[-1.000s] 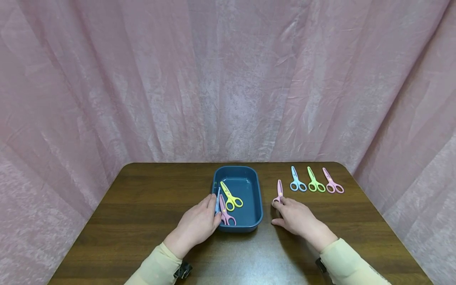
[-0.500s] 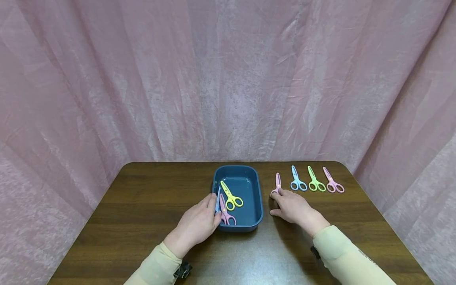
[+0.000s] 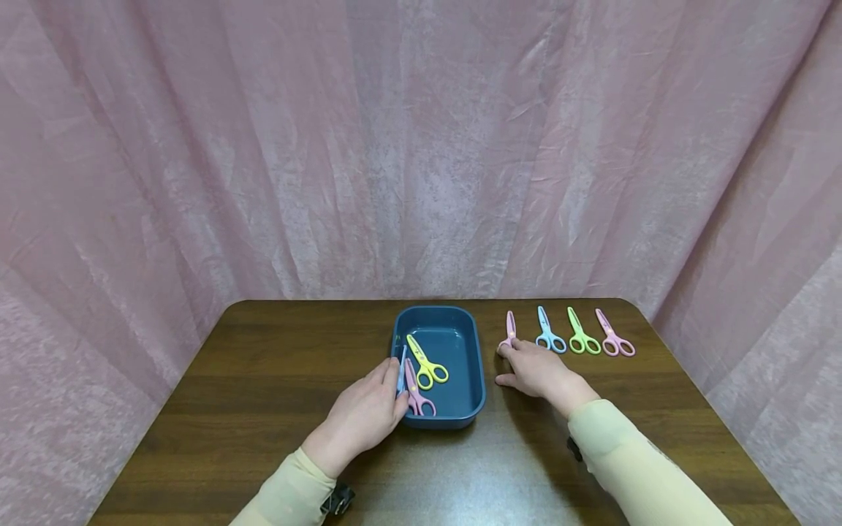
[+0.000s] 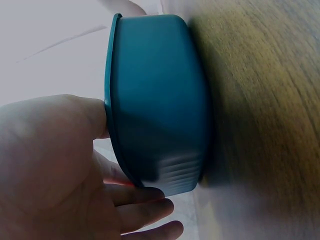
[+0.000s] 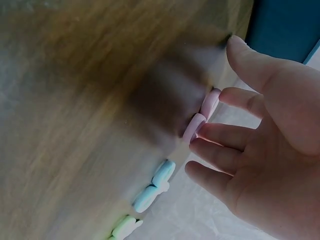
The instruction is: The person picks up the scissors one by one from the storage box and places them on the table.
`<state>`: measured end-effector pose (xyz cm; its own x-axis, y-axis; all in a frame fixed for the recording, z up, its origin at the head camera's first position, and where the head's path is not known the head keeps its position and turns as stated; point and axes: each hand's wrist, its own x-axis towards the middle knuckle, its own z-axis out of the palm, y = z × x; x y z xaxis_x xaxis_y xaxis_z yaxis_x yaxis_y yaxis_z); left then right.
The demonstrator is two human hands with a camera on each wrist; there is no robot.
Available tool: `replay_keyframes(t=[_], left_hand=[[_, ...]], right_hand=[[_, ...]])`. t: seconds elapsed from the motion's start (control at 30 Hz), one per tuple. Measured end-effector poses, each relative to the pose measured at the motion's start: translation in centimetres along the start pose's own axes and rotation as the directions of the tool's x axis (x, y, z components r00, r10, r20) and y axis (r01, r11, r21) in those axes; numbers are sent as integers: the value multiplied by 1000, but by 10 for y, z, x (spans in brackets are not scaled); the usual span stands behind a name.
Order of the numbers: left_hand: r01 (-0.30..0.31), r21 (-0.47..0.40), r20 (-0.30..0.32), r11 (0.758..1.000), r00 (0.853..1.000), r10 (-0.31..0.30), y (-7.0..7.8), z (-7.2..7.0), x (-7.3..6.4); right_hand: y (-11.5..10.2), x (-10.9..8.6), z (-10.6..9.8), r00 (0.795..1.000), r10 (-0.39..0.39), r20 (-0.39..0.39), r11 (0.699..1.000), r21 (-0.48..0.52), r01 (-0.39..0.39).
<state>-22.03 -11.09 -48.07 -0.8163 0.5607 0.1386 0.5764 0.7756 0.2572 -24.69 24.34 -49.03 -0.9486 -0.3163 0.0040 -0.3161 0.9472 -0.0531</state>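
In the head view my left hand (image 3: 368,413) holds the near left corner of a dark blue tray (image 3: 473,365). The left wrist view has the thumb at the tray's rim and the fingers round the corner. Inside lie yellow scissors (image 3: 427,363), pink scissors (image 3: 414,387) and blue scissors (image 3: 402,369), the last along the left wall beside my hand. Right of the tray, my right hand (image 3: 539,372) touches the handle loops of another pair of pink scissors (image 3: 510,327) on the table. Its thumb stands apart from them, as the right wrist view shows.
To the right, blue scissors (image 3: 548,332), green scissors (image 3: 580,332) and pink scissors (image 3: 613,334) lie in a row near the far edge, blades pointing away. The wooden table (image 3: 283,351) ends at a pink curtain (image 3: 421,183).
My right hand has slid the pink scissors away from me and slightly left, level with the row. My left hand and the tray stay as they were.
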Motion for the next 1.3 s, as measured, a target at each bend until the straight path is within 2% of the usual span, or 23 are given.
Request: replay_keyframes(t=[0.03, 0.1, 0.6, 0.7, 0.73, 0.93, 0.97, 1.07, 1.3], left_hand=[[0, 1, 1, 1000, 1000, 0, 0, 0, 0], [1, 1, 1, 1000, 1000, -1, 0, 0, 0], [3, -15, -6, 1000, 1000, -3, 1, -1, -1], [-8, -42, -18, 999, 1000, 8, -1, 0, -1], [-22, -35, -34, 999, 999, 21, -6, 6, 0], [-15, -46, -25, 999, 1000, 14, -5, 5, 0], [-1, -55, -10, 999, 1000, 0, 0, -1, -1], [9, -31, -3, 999, 1000, -9, 2, -3, -1], [12, -6, 1, 1000, 1000, -12, 2, -2, -1]], right_hand=[[-6, -1, -10, 999, 20, 32, 1000, 9, -20], [-8, 0, -15, 998, 35, 47, 999, 3, -36], [1, 10, -20, 994, 70, 88, 997, 12, -72], [10, 14, -12, 994, 61, 93, 998, 16, -63], [18, 17, -3, 995, 51, 80, 999, 3, -51], [52, 32, 41, 1000, 5, 2, 1000, -30, -5], [54, 32, 42, 1000, 6, 4, 1000, -22, -6], [58, 33, 48, 999, 6, -35, 999, -39, -7], [54, 28, 46, 1000, 19, -21, 999, -27, -20]])
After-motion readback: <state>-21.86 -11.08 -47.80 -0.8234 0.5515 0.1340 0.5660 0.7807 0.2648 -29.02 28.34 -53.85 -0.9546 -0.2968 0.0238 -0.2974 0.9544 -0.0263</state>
